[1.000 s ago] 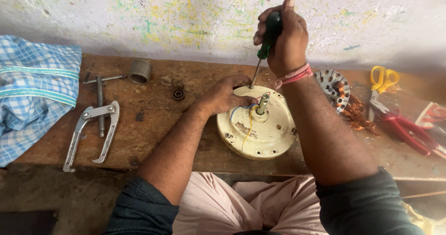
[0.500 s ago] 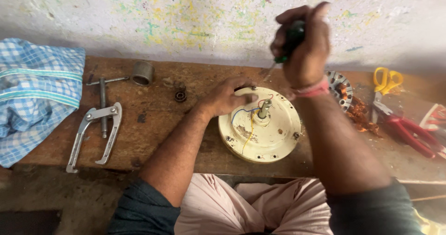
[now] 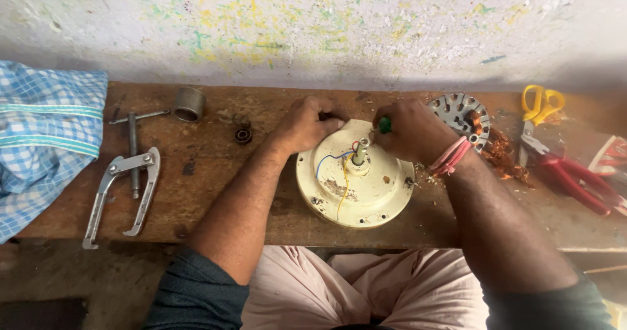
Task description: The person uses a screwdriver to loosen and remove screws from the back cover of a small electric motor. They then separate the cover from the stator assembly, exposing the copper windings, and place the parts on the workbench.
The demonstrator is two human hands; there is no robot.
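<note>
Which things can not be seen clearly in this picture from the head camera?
- Screwdriver: only a green bit of handle shows; the right hand covers the rest.
- Far rim of the cream round housing: hidden under the left hand.
- Blue checked cloth: cut by the left edge.

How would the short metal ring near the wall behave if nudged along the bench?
The ring looks rigid, thick-walled metal, so probably heavy for its size. It appears to rest with its opening tilted up, so it would likely slide; tipped onto its side, it could roll along the bench.
</note>
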